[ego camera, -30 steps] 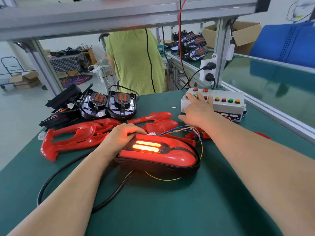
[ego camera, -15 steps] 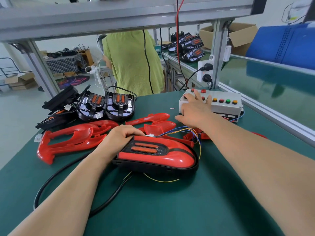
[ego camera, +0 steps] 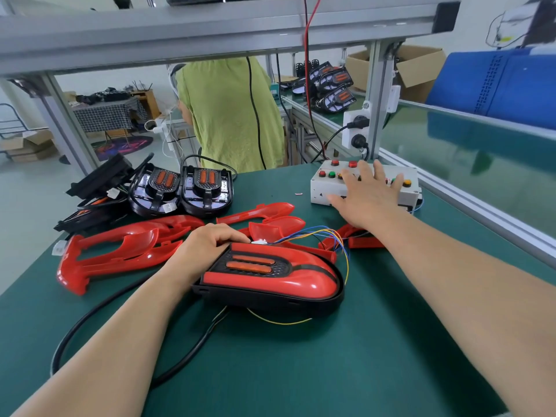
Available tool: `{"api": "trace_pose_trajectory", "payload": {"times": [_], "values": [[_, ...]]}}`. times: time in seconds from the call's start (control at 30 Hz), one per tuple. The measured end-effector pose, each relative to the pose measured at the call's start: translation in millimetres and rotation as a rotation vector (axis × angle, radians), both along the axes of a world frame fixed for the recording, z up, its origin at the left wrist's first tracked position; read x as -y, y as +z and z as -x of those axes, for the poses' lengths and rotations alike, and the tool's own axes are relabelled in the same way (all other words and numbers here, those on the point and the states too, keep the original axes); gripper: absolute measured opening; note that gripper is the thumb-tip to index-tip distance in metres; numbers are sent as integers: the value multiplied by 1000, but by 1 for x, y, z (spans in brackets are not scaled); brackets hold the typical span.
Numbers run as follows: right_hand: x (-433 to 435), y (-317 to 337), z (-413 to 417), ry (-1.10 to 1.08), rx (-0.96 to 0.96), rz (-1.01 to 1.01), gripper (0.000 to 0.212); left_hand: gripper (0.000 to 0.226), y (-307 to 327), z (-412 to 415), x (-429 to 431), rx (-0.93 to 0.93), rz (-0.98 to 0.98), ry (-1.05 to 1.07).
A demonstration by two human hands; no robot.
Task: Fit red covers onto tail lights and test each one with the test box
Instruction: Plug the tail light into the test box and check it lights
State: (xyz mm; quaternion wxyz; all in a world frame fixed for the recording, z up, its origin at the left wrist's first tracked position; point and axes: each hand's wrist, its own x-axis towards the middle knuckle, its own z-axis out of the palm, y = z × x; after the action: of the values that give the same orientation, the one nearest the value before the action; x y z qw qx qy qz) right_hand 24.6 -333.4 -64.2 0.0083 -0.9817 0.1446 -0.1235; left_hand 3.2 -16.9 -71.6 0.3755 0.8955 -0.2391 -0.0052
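Head view: left hand [ego camera: 207,245] curls over the far end of the red-covered tail light [ego camera: 270,278], which lies unlit mid-desk, while right hand [ego camera: 368,200] is spread flat, fingers on the test box [ego camera: 319,189] buttons at back right. Loose red covers [ego camera: 120,251] and bare black tail lights [ego camera: 180,191] crowd the back left, coloured wires [ego camera: 340,245] run from the light towards the box, and a black cable [ego camera: 186,356] loops in front. Green desk [ego camera: 301,371] under an aluminium frame [ego camera: 210,31], person in green shirt [ego camera: 228,115] behind, cardboard box [ego camera: 421,67] far right, contents hidden.
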Motion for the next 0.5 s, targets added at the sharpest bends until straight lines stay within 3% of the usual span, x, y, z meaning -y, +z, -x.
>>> {"api": "trace_pose_trajectory", "payload": {"times": [0.5], "values": [[-3, 6, 6, 16, -38, 48, 77, 28, 1, 0, 2, 69, -37, -21]]}}
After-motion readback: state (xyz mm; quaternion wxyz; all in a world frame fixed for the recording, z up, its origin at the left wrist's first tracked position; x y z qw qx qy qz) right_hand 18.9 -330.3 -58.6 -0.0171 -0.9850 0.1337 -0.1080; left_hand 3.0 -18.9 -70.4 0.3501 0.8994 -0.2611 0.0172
